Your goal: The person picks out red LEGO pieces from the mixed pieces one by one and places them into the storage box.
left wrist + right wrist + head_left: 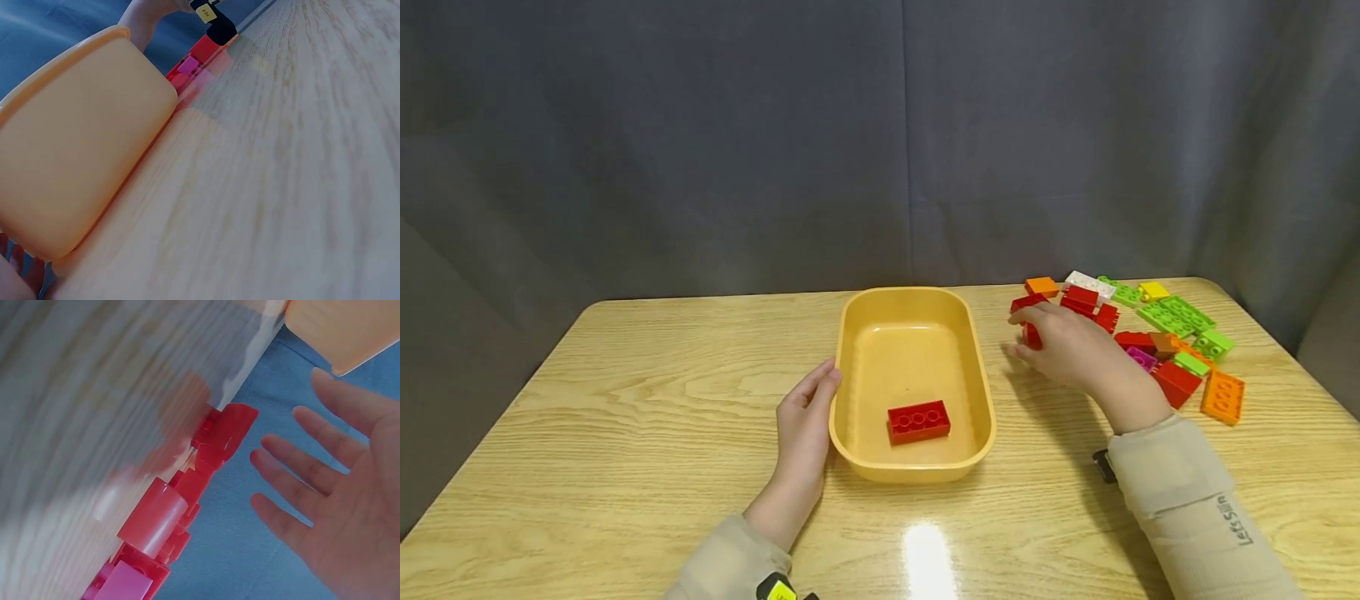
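Note:
My left hand (pixel 805 417) rests against the left side of a yellow plastic tray (pixel 913 473), its fingertips right at the rim. In the left wrist view its fingers (pixel 34 275) lie by the tray's outer wall. Inside the tray, toward its near end, lies one red toy brick (pixel 919 422) with hollow tubes showing. My right hand (pixel 1071 350) reaches over the near left part of a brick pile, above a red brick (pixel 1032 336). The right wrist view shows its fingers (pixel 306 465) spread and nothing in them, beside several red bricks (pixel 153 519).
Around the red bricks lie an orange brick (pixel 1041 287), a white brick (pixel 1088 286), a yellow brick (pixel 1153 291), green plates (pixel 1176 317), a magenta brick (pixel 1141 358) and an orange plate (pixel 1222 397). A dark curtain (pixel 737 150) hangs behind the wooden table (pixel 647 400).

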### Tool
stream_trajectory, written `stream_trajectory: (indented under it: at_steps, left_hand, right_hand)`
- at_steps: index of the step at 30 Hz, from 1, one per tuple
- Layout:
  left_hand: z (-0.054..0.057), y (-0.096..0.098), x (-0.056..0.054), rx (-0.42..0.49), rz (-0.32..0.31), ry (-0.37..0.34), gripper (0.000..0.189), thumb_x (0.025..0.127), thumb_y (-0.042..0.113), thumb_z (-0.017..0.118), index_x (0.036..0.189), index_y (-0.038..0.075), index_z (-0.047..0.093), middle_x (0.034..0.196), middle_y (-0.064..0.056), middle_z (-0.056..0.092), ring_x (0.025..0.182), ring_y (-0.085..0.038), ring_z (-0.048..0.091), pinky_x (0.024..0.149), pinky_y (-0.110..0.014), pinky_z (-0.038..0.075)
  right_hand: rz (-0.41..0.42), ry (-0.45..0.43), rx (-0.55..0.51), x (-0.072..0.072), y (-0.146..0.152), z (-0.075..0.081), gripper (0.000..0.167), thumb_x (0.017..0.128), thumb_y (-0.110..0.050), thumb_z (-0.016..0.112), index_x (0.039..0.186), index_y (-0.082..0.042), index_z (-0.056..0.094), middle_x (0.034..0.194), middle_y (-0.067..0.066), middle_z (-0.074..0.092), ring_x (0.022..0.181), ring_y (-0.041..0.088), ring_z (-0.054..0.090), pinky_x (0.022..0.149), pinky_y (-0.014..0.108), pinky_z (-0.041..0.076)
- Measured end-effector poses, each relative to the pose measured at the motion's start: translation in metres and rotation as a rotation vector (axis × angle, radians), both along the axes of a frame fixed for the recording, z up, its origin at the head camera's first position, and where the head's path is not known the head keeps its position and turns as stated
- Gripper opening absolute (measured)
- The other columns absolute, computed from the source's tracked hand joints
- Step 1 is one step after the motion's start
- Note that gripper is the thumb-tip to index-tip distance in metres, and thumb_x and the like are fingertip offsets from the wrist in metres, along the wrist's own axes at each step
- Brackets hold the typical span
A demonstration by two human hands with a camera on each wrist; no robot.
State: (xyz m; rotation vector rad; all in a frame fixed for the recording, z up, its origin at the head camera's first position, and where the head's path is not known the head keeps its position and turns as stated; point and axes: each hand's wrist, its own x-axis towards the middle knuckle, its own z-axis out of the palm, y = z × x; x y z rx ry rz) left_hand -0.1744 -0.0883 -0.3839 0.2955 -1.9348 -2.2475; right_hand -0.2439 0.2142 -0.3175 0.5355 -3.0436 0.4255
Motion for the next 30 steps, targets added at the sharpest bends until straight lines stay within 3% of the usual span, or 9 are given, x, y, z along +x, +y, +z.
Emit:
stream_trajectory:
  at_steps: [18,25,30]
  left_hand:
    - [-0.0008,-0.0007,-0.0006,0.003,-0.015,-0.002,0.038,0.100,0.027,0.059,0.133,0.008,0.063,0.142,-0.002,0.055,0.122,-0.022,0.058,0.093,-0.029,0.053]
    - [-0.0006,-0.0006,-0.0001,-0.001,-0.011,0.003,0.038,0.100,0.026,0.059,0.133,0.008,0.063,0.141,-0.002,0.055,0.122,-0.021,0.058,0.093,-0.028,0.053]
    - [-0.0003,-0.0010,0.0005,-0.002,-0.019,0.000,0.039,0.100,0.027,0.059,0.134,0.008,0.062,0.142,-0.002,0.054,0.122,-0.022,0.058,0.093,-0.029,0.053]
  right_hand:
    - [-0.008,-0.075,0.024,0.0014,0.0014,-0.0037,0.051,0.085,-0.018,0.078,0.127,0.005,0.060,0.117,0.022,0.062,0.099,0.036,0.057,0.094,0.055,0.049]
    - [-0.020,-0.029,-0.001,-0.0012,0.0049,-0.0051,0.053,0.085,-0.014,0.076,0.129,0.007,0.057,0.121,0.025,0.061,0.107,0.040,0.056,0.099,0.058,0.046]
    - [-0.026,-0.069,0.026,-0.0008,0.0089,-0.0080,0.062,0.084,-0.017,0.079,0.132,0.011,0.051,0.124,0.031,0.057,0.113,0.046,0.054,0.100,0.061,0.044]
